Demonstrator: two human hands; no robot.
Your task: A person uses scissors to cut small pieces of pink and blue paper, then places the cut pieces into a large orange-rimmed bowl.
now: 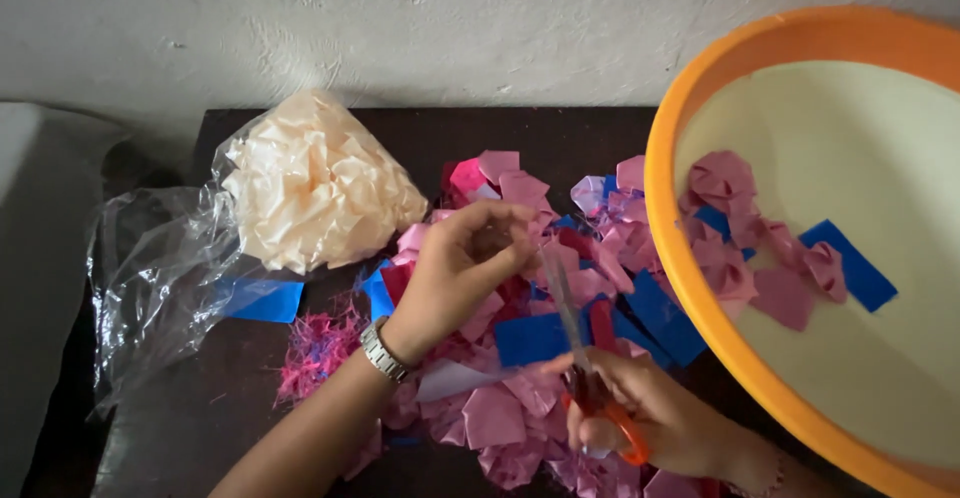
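My left hand, with a metal watch at the wrist, pinches a small pink paper piece over a heap of pink and blue paper scraps. My right hand grips red-handled scissors whose blades point up toward the pinched piece. Both hands hover above the dark table.
An orange-rimmed basin at the right holds pink and blue paper bits. A clear plastic bag with crumpled cream paper lies at the left. Shredded pink-blue fringe and a blue sheet sit near it. A white wall is behind.
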